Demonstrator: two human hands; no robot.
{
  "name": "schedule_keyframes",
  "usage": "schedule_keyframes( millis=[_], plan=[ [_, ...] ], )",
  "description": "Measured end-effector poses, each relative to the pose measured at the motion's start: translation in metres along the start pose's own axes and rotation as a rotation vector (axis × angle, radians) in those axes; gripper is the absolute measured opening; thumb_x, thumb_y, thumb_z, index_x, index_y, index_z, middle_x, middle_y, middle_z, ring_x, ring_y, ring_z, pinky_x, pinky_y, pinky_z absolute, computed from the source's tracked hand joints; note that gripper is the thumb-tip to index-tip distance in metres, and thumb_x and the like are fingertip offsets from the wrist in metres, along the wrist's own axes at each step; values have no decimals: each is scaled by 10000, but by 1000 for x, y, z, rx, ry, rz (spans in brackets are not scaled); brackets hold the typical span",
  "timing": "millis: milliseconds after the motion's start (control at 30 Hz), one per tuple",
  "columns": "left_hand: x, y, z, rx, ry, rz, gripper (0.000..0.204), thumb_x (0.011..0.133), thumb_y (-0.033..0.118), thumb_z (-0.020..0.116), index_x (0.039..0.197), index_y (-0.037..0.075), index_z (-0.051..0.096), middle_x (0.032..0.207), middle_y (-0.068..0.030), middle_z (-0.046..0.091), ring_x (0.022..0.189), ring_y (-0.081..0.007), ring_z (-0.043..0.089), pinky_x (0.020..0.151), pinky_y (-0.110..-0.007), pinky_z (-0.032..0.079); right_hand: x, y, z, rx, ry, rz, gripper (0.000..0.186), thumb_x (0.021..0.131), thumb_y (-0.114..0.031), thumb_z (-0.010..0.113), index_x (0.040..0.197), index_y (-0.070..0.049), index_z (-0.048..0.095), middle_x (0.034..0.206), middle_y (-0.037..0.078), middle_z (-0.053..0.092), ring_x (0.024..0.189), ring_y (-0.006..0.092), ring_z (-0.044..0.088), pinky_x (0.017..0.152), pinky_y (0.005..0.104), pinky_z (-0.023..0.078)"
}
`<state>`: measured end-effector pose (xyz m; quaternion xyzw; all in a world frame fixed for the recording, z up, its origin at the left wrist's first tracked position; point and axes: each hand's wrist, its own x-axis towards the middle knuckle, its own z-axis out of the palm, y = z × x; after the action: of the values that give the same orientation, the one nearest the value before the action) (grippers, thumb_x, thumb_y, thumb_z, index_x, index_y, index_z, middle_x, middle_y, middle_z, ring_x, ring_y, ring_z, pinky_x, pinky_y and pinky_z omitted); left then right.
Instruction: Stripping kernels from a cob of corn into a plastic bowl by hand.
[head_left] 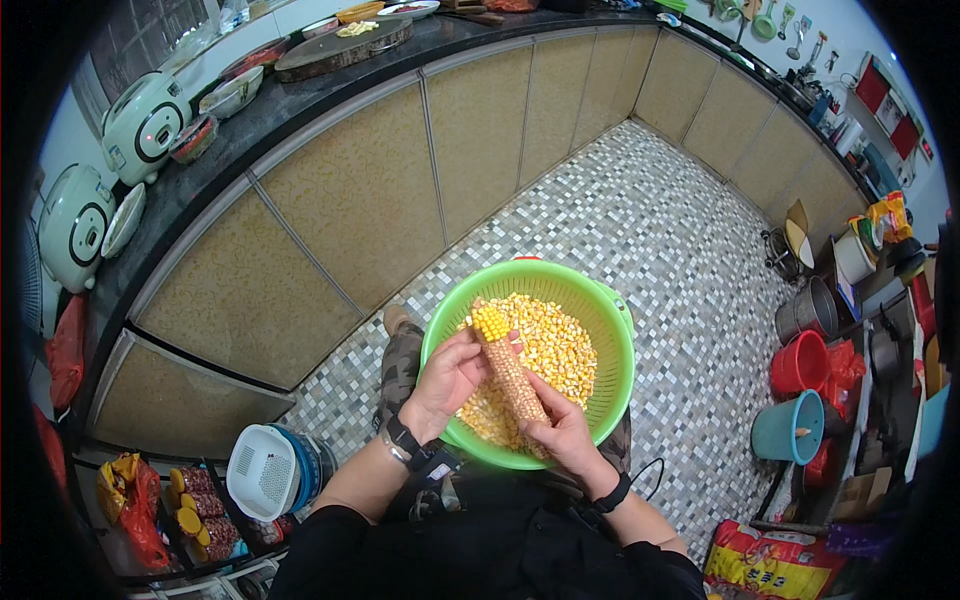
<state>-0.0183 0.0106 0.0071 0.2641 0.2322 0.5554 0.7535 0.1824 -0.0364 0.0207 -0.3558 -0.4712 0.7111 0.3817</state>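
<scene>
Both my hands hold one corn cob (510,375) slantwise above a green plastic basket (618,370). The cob is mostly stripped; a patch of yellow kernels stays at its far end. My left hand (447,378) cups the cob from the left, near the kernel patch, its fingers partly behind it. At the near, bare end, my right hand (568,432) grips with thumb and fingers closed round it. Many loose yellow corn kernels (560,345) fill the bottom of the basket, which rests at my lap between my legs.
A dark counter with beige cabinets (350,185) curves along the left and back. Rice cookers (145,125) and a round chopping board (345,48) stand on it. Stacked baskets (262,470) sit at my left. A red bucket (800,362) and a blue bucket (790,428) stand at the right.
</scene>
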Motion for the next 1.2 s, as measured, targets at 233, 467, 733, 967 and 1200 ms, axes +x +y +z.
schedule_keyframes(
  millis=[233, 467, 733, 967, 1200],
  plan=[
    [1, -2, -2, -194, 3, -29, 502, 988, 344, 408, 1350, -2, 365, 1285, -243, 498, 1201, -366, 495, 1025, -454, 403, -1, -2, 0, -14, -2, 20, 712, 772, 34, 617, 1419, 7, 322, 1379, 87, 435, 1223, 136, 438, 1029, 271, 331],
    [1, -4, -4, -73, 85, -33, 501, 969, 354, 467, 1322, 7, 391, 1229, -208, 541, 1158, -332, 533, 997, -439, 436, 0, 0, 0, -48, -11, -22, 699, 774, 42, 617, 1414, 1, 340, 1358, 86, 454, 1198, 135, 458, 1015, 269, 345],
    [0, -4, -4, -67, 64, -2, 485, 974, 332, 465, 1314, -7, 397, 1218, -198, 546, 1147, -324, 538, 999, -437, 436, 0, -1, 0, -31, -22, -2, 706, 773, 41, 637, 1412, 11, 337, 1397, 85, 419, 1246, 141, 418, 1046, 280, 314],
    [0, -3, -4, -46, 22, 20, 479, 970, 330, 471, 1300, -14, 416, 1226, -193, 545, 1155, -325, 533, 1009, -439, 425, -1, -2, 1, -32, -16, -5, 714, 764, 52, 631, 1412, 15, 334, 1395, 87, 420, 1240, 142, 424, 1042, 281, 318],
    [1, -1, 1, -4, 103, -11, 459, 983, 310, 387, 1301, -20, 418, 1244, -206, 535, 1169, -350, 521, 1022, -444, 410, -1, 0, -1, 6, -22, 0, 710, 774, 18, 623, 1418, 13, 323, 1380, 88, 437, 1223, 140, 441, 1029, 276, 331]
  ],
)
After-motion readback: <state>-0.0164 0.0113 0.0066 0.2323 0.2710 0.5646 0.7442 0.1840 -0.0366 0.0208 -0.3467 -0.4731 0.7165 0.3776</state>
